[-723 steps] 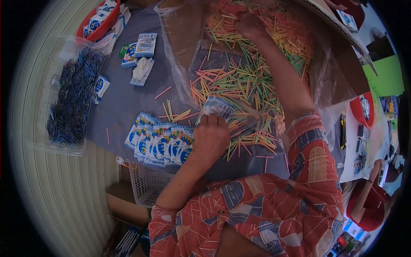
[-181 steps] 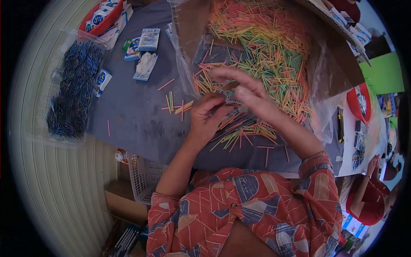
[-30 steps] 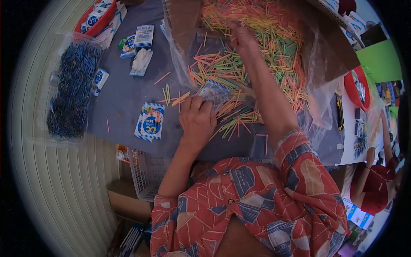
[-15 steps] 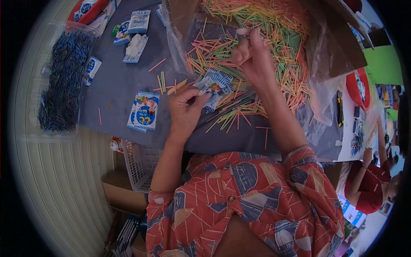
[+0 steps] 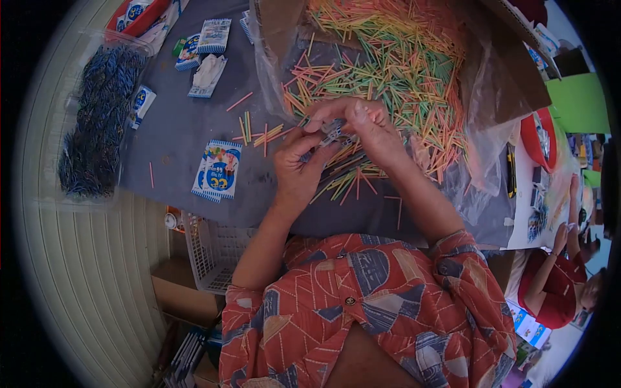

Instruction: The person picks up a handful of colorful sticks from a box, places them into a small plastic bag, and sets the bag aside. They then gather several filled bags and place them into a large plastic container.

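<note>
My left hand (image 5: 297, 168) is closed, pinching small blue-and-white printed packets (image 5: 332, 134) just above the table. Over the same packets arches my right hand (image 5: 378, 132), its fingers bent together close to the left fingertips. Whatever sits between the right fingers is hidden. Beyond and beneath both hands lies a big heap of thin pink, green, yellow and orange sticks (image 5: 407, 71), spilling from a plastic-lined cardboard box (image 5: 511, 71). A few flat packets (image 5: 223, 169) with the same print overlap on the table to the left of my left hand.
A clear plastic tub (image 5: 103, 123) of dark blue twisted strands stands at the left edge. More packets (image 5: 214, 35) and a crumpled white tissue (image 5: 208, 70) lie farther back. Red bowls (image 5: 139, 19) sit at the upper left and right. Another person (image 5: 550, 284) is at far right.
My right hand has come down from above the stick heap to the packets. My left hand has shifted slightly right, and the packets are now mostly covered by fingers.
</note>
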`<act>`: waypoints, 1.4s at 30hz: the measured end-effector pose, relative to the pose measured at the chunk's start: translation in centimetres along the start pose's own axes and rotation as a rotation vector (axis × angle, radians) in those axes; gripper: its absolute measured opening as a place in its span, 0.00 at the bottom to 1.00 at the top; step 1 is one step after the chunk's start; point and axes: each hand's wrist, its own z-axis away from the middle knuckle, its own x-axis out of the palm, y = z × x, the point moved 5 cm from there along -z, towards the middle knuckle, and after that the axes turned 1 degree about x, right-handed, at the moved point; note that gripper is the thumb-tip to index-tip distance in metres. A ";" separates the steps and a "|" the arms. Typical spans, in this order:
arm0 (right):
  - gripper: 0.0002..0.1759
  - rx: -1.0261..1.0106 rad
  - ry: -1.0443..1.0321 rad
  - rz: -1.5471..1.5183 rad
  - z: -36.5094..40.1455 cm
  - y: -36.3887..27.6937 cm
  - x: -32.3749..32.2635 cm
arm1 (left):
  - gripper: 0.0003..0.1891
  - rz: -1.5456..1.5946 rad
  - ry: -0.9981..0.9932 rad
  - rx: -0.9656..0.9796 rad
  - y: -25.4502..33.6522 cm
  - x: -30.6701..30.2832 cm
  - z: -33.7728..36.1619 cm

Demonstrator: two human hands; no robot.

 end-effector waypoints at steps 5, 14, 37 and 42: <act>0.33 -0.134 0.030 0.065 -0.5 -2.4 0.1 | 0.13 0.184 -0.052 -0.034 -0.5 0.6 -0.5; 0.17 -0.093 -0.056 0.113 -4.8 -3.1 -1.0 | 0.12 -0.065 -0.080 -0.005 3.1 -3.0 0.7; 0.14 -0.327 0.319 0.608 -34.8 14.7 -21.7 | 0.15 -1.016 -0.501 0.126 1.7 1.6 0.0; 0.13 -0.217 0.254 0.220 -35.1 18.0 -25.2 | 0.12 -0.923 -0.389 0.150 1.8 1.1 0.6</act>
